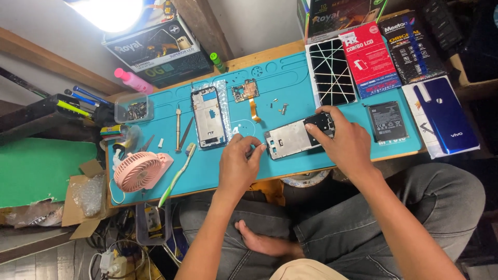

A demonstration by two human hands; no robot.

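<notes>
Item: phone inner frame [290, 138], silver metal plate with a dark camera end, lying flat on the blue work mat [290, 83] over the desk [270, 54], just in front of the seated person

Position: near the mat's front edge, between the two hands; the black battery [386, 121] lies apart to its right, the second phone chassis [208, 117] apart to its left

Orientation: long axis runs roughly left to right across the mat, tilted slightly so the right end sits farther from the person; the dark camera end points right, the plain silver end points left

Right hand [345, 142]: fingers spread over the dark camera end, pressing it down onto the mat

Left hand [239, 163]: fingers drawn together at the frame's left edge, pinching something small; what it is cannot be told from this view

Nearby: loose screws and small parts [280, 107], circuit board with orange flex cable [248, 96], tweezers and a slim tool [181, 132], green toothbrush [176, 176], pink fan [140, 170], cracked screen panel [331, 72], blue back cover [446, 115]

Risks, as judged:
- frame held at one end only; a push at the left edge could pivot or slide it toward the mat's front edge
- small pinched part could slip and be lost among the scattered screws
- a sleeve or wrist could sweep the loose parts off the mat
- pressure on the camera end could mark or stress it
</notes>
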